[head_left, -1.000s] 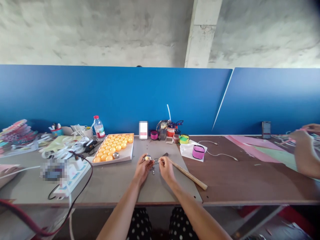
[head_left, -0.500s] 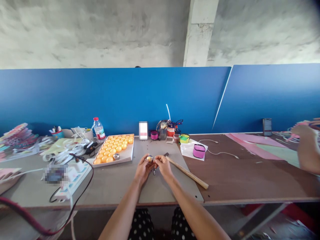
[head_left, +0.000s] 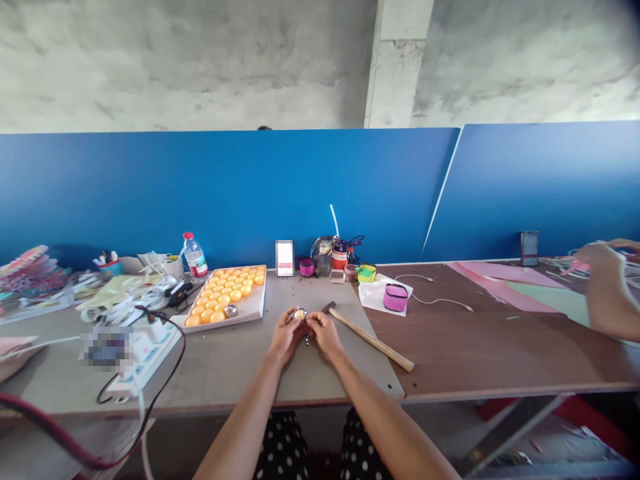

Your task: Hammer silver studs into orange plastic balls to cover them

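Over the grey board, my left hand (head_left: 284,337) is closed around a small orange ball (head_left: 300,314) partly covered in something silvery and shiny. My right hand (head_left: 325,335) has its fingers pinched together at the ball's right side; what lies between the fingertips is too small to make out. A short shiny strip (head_left: 307,340) dangles below, between the two hands. Just right of my right hand lies a hammer (head_left: 373,339) with a wooden handle, its head pointing away. To the left, a shallow white box (head_left: 257,308) holds several plain orange balls (head_left: 220,300) and one silvery ball (head_left: 231,311).
A power strip (head_left: 145,367) with tangled cables and a water bottle (head_left: 195,255) occupy the left side. Small containers stand by the blue partition (head_left: 225,193). A pink case (head_left: 395,298) sits on white paper at right. Another person's arm (head_left: 607,293) reaches in at far right.
My hands remain at the ball, with the right fingers slightly closer to it. The whole view has shifted a little. The other person's arm at far right has moved slightly.
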A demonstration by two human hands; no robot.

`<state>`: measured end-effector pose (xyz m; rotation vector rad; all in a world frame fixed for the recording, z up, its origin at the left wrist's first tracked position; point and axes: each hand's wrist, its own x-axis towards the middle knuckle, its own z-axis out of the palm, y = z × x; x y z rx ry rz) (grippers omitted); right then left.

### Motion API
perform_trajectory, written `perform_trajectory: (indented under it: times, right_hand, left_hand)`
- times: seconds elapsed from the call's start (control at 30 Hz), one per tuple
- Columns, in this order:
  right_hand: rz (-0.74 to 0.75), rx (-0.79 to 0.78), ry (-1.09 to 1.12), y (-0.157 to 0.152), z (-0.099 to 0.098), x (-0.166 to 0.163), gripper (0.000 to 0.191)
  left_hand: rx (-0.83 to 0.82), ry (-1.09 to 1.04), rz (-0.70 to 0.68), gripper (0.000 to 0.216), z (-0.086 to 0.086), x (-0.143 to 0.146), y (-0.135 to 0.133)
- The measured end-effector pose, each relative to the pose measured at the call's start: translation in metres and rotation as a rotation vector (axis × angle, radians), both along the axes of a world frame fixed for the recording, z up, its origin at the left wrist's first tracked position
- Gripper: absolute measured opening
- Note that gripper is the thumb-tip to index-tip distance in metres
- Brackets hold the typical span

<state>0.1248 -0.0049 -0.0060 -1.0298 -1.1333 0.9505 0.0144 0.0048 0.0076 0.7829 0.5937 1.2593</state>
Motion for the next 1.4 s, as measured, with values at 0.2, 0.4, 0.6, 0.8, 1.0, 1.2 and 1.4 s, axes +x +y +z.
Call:
perform_trajectory:
  times: [0.2,0.4,0.6,0.8,1.0,1.2,1.4]
  right_hand:
    - [0.048,-0.035,0.090,0.003,-0.002,0.001,0.019]
    - [0.060,-0.048,0.100,0.002,-0.002,0.002,0.020]
    - [0.050,-0.061,0.072,-0.001,0.000,0.002,0.018]
    - [0.018,-0.064,0.016,-0.003,-0.001,0.003,0.016]
    - [0.000,-0.090,-0.005,-0.003,-0.001,0.003,0.015]
    - [0.000,-0.110,0.009,-0.002,-0.003,0.004,0.017]
    - [-0.052,-0.137,0.003,0.000,-0.006,0.002,0.016]
  left_hand:
    - [0.009,0.023,0.007,0.042,-0.001,0.000,0.000]
    - [0.032,0.051,0.024,0.042,-0.003,0.000,0.001]
    - [0.055,0.132,0.068,0.043,-0.004,0.001,0.001]
    - [0.091,0.209,0.113,0.044,-0.007,0.001,0.003]
    - [0.156,0.296,0.146,0.045,-0.013,0.002,0.007]
    - [0.192,0.355,0.155,0.043,-0.016,0.002,0.007]
    - [0.211,0.382,0.159,0.044,-0.018,0.002,0.008]
